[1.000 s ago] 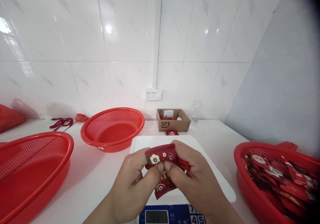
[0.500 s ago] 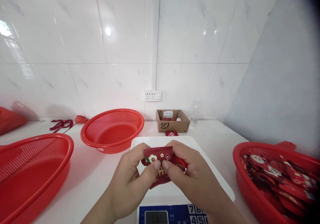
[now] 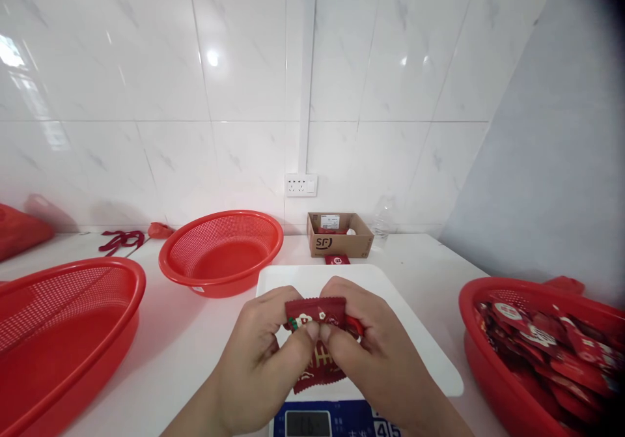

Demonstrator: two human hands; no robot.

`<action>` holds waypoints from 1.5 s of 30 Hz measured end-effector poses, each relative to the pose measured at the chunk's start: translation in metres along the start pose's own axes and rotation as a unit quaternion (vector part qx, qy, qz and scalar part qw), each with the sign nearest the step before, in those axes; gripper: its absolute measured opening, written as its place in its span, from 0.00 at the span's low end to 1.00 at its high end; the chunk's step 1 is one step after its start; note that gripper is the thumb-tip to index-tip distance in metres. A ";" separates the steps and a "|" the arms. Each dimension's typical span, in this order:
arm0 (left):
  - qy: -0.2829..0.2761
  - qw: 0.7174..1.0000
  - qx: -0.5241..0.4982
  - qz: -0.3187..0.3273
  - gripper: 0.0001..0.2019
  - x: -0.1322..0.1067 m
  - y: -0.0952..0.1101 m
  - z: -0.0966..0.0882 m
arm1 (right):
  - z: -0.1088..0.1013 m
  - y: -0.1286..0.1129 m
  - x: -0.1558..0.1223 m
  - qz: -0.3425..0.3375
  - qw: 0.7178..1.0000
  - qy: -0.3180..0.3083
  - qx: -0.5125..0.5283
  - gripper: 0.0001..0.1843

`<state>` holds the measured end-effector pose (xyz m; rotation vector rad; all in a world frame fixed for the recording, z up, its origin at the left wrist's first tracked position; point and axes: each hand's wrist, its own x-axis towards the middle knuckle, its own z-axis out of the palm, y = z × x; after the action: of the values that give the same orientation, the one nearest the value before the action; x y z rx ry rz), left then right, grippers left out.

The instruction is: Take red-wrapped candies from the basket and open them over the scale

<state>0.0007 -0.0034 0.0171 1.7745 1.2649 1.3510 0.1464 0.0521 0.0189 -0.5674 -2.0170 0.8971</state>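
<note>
Both hands meet over a white weighing scale (image 3: pixel 420 339), pinching a dark red printed snack packet (image 3: pixel 325 362) with flowers and gold characters on it. My left hand (image 3: pixel 263 352) grips its left side, thumb across the front. My right hand (image 3: pixel 371 346) grips the right side, its thumb tip close to the left one. A bit of red and green shows at the packet's sides, partly covered by my fingers. Below the packet sits the scale's blue panel with a display (image 3: pixel 307 423), whose digits are hard to read.
A red basket (image 3: pixel 471 333) full of similar packets stands at the right. Two red baskets stand at the left, one near (image 3: pixel 112 333) and one farther back (image 3: pixel 219 290). Behind the scale are a cardboard box (image 3: pixel 342 245), a red packet (image 3: pixel 337 260) and a clear plastic bottle (image 3: pixel 383 219).
Both hands and the packet have come slightly lower and nearer, and the packet's face shows more upright. The thumbs stay pressed on its front. The view has shifted a little.
</note>
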 end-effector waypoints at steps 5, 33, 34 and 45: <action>0.012 1.000 0.009 0.021 0.12 -0.002 0.002 0.001 | 0.002 0.001 -0.002 0.000 1.000 0.006 -0.005 0.10; 0.027 0.999 -0.005 0.019 0.17 -0.003 -0.004 0.005 | 0.000 0.004 -0.002 -0.077 0.991 0.027 -0.106 0.14; 0.029 0.999 -0.008 0.017 0.17 -0.003 -0.004 0.005 | 0.000 0.005 -0.002 -0.081 0.990 0.033 -0.108 0.14; 0.013 0.998 -0.062 -0.015 0.16 0.003 -0.005 0.003 | -0.006 0.012 0.000 0.030 0.998 0.062 0.005 0.13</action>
<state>0.0018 0.0013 0.0135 1.6514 1.1895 1.4100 0.1524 0.0623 0.0116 -0.6650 -1.8919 0.8864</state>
